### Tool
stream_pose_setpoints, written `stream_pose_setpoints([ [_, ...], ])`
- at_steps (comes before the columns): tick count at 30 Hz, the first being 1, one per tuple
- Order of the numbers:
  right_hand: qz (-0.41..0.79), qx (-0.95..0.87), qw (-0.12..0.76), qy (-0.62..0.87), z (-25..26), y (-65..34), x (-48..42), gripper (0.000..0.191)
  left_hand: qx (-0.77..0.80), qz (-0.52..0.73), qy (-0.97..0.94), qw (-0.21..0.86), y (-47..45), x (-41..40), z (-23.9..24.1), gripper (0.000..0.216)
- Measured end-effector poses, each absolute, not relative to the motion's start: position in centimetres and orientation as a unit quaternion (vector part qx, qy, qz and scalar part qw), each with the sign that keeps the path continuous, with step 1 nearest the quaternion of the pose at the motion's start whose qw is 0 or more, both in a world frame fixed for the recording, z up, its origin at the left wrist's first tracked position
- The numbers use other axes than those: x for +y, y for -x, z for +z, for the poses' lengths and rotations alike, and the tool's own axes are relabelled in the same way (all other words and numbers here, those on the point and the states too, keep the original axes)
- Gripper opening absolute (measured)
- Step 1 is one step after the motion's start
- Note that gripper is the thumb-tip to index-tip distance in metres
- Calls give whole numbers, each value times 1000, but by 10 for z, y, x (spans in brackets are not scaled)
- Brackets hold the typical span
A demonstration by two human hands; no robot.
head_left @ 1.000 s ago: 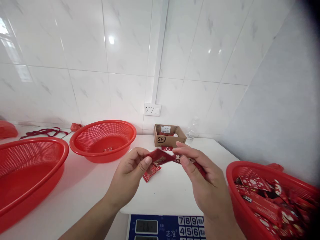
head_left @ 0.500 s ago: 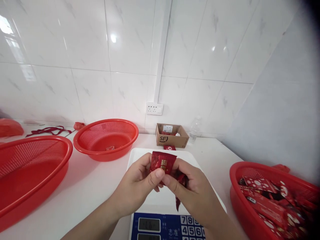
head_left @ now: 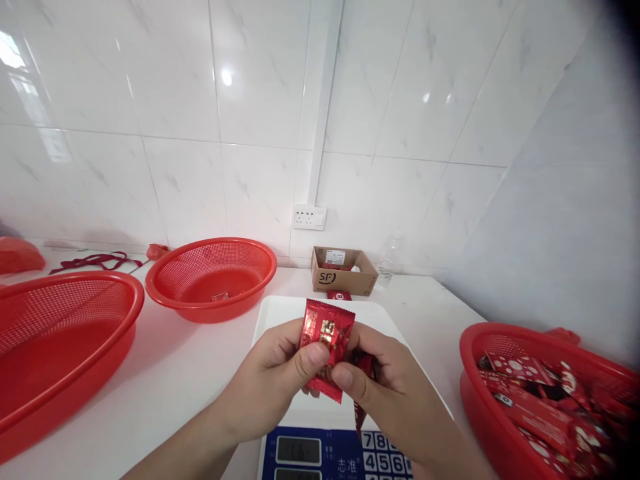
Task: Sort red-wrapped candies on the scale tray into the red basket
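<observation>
Above a white weighing scale (head_left: pixel 295 417), my left hand (head_left: pixel 280 370) pinches a shiny red packet with gold print (head_left: pixel 327 333) between thumb and fingers. The packet is tilted a little and its front faces me. My right hand (head_left: pixel 383 380) is closed at the packet's right side, its thumb tip by the lower right edge. A second dark red packet (head_left: pixel 364 367) sits in my right palm, its pointed end hanging below the hand. My right fingers are partly hidden behind the packets.
A red basket (head_left: pixel 467 373) full of red packets stands at the right. Two red baskets, one nearer (head_left: pixel 135 293) and one farther (head_left: pixel 273 267), are at the left. A cardboard box (head_left: pixel 345 281) and a clear plastic bottle (head_left: pixel 389 260) stand by the wall.
The front packet has turned, so more of its face shows and catches the light. My right thumb has shifted slightly right and down, away from my left thumb.
</observation>
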State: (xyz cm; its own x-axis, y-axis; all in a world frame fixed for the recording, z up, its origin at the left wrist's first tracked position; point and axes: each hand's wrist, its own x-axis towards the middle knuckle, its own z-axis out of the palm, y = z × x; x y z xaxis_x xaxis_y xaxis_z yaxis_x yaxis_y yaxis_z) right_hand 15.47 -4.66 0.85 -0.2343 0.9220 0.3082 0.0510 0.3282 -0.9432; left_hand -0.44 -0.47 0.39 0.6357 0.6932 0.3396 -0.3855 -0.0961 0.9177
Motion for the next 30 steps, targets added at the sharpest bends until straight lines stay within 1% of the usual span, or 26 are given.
stream_pose_setpoints([
  [4,457,-612,547,343,5,-159,-41,35,93,359,-605,705,5,-2,-2,46],
  [8,490,-604,532,334,3,-164,-37,48,73,288,-605,739,3,-2,-6,53],
  [10,518,-601,525,308,3,-166,-38,42,69,256,-608,749,2,-2,-8,56],
  [13,543,-580,541,277,6,-167,-40,28,69,233,-604,759,-1,-2,-11,56],
  [16,535,-562,555,301,11,-167,-44,34,94,279,-612,734,-2,-2,-11,51],
  [18,514,-540,567,350,15,-167,-46,38,134,340,-625,689,0,-2,-9,47],
  [20,489,-518,584,390,18,-166,-47,42,163,386,-639,645,2,-1,-6,50],
  [22,471,-509,593,409,20,-165,-47,43,163,389,-658,624,4,-2,-2,56],
  [23,464,-510,594,415,20,-164,-46,43,168,381,-667,619,5,-3,0,54],
  [27,449,-518,593,422,20,-162,-45,43,201,343,-699,594,4,-9,4,36],
  [30,433,-538,586,424,19,-164,-44,45,205,369,-694,582,2,-13,6,32],
])
